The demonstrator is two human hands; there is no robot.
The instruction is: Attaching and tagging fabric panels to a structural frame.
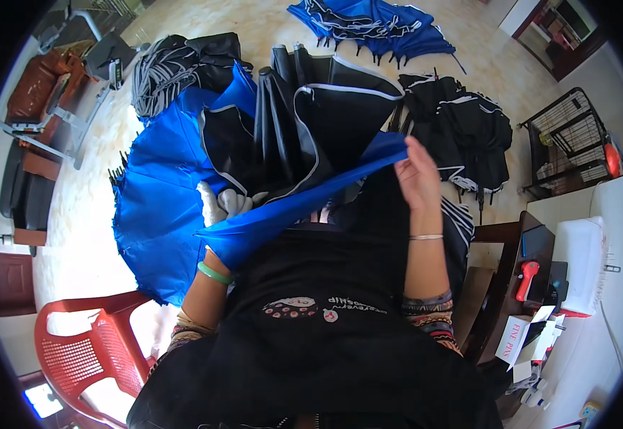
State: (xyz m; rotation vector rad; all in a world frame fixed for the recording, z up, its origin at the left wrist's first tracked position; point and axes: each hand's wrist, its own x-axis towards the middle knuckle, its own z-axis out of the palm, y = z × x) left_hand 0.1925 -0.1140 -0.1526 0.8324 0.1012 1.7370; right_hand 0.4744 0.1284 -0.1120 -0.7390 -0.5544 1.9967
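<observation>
A strip of blue umbrella cloth [290, 207] is stretched slantwise across my front, higher at the right. My right hand [420, 175], bare, pinches its upper right end between thumb and fingers. My left hand [231, 206] wears a pale glove and is curled at the lower left end of the cloth, which hides the palm and wrist in part. Beyond the cloth stands a black umbrella canopy [347, 118] with white edging, its folds upright. Spread blue umbrella cloth [161, 200] with black tips along its rim lies at my left.
Bundles of black umbrella cloth lie on the floor at far left [183, 68] and right [462, 136], a blue bundle [376, 28] beyond. A red plastic chair [93, 350] stands near left. At right are a table with a red-handled tool [527, 279], an opened box [530, 343] and a wire cage [565, 143].
</observation>
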